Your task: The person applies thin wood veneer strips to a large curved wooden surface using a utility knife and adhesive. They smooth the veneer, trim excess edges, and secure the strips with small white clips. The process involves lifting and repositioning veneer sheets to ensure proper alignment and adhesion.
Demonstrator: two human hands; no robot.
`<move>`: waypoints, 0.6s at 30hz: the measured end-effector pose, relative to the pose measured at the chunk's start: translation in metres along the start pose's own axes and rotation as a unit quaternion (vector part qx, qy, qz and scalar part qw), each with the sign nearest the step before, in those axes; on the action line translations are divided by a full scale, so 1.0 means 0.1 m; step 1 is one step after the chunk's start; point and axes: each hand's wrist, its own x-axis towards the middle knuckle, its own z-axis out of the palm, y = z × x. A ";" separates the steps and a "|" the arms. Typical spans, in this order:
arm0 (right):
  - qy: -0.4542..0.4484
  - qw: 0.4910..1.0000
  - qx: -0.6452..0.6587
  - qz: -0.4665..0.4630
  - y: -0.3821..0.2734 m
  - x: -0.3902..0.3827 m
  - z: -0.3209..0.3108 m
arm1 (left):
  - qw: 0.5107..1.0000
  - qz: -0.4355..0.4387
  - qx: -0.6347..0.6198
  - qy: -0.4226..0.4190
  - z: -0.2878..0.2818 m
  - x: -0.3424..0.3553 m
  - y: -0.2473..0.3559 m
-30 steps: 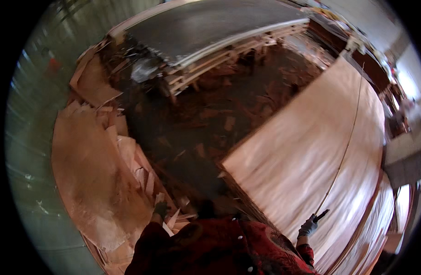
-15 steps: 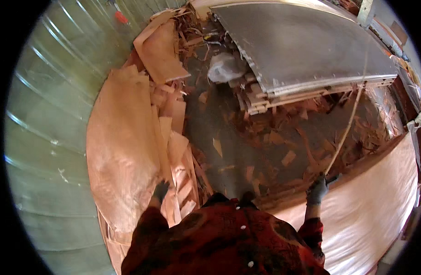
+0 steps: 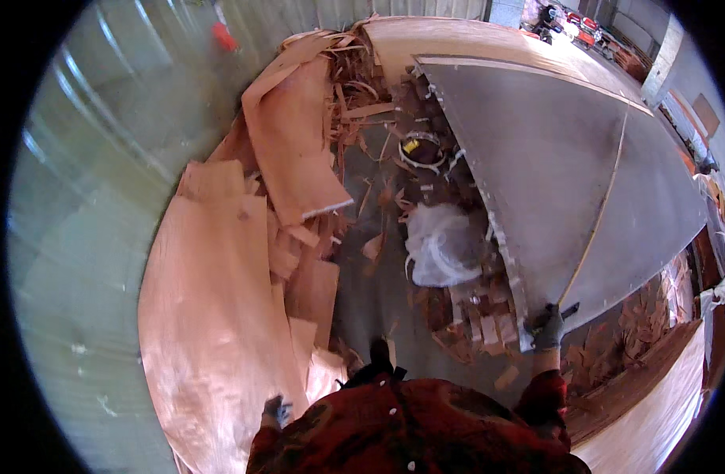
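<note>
In my right hand (image 3: 549,330), which wears a grey glove, is a long thin yellowish stick (image 3: 597,225). The stick slants away over a large grey board (image 3: 552,158) on a stack. A short dark piece also shows at that hand, too small to make out. My left hand (image 3: 277,409), gloved too, hangs beside the near end of a pile of reddish-brown veneer sheets (image 3: 212,292). Its fingers look loosely apart, and nothing shows in them. Whether it touches the sheets I cannot tell.
A bent veneer sheet (image 3: 291,150) lies farther along the left wall (image 3: 86,237). Clear plastic wrap (image 3: 441,245) and a white ring-shaped roll (image 3: 421,150) lie by the board's left edge. Veneer scraps litter the dark floor (image 3: 362,304). Another pale stack (image 3: 655,395) stands at the near right.
I have moved forward, so the grey board and plastic wrap are nearer. The stick stays in my right hand, now beside the board's near edge. My left hand has dropped lower in view.
</note>
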 end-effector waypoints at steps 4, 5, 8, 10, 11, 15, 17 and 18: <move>0.087 0.994 -0.060 -0.034 0.35 0.53 0.08 | 0.943 0.288 0.162 0.037 1.16 0.93 2.80; 0.135 0.983 -0.087 -0.086 0.22 0.48 -0.03 | 0.922 0.362 0.133 -0.034 2.03 0.70 3.54; 0.211 0.948 -0.194 -0.140 0.29 0.49 0.36 | 0.807 0.554 0.206 -0.006 2.62 0.41 5.63; 0.241 0.937 -0.198 -0.157 0.28 0.65 0.49 | 0.812 0.539 0.221 0.042 2.64 0.57 6.12; 0.259 0.931 -0.184 -0.177 0.20 0.82 0.58 | 0.831 0.514 0.211 0.035 2.72 0.73 6.24; 0.261 0.949 -0.170 -0.045 0.05 0.80 1.08 | 0.930 0.298 0.214 -0.002 2.64 1.77 5.82; 0.241 0.953 -0.179 -0.052 0.05 0.87 1.49 | 0.957 0.179 0.226 -0.032 2.89 2.16 5.50; 0.263 0.941 -0.202 -0.066 0.09 0.81 1.62 | 0.961 0.124 0.243 -0.049 3.09 2.33 5.37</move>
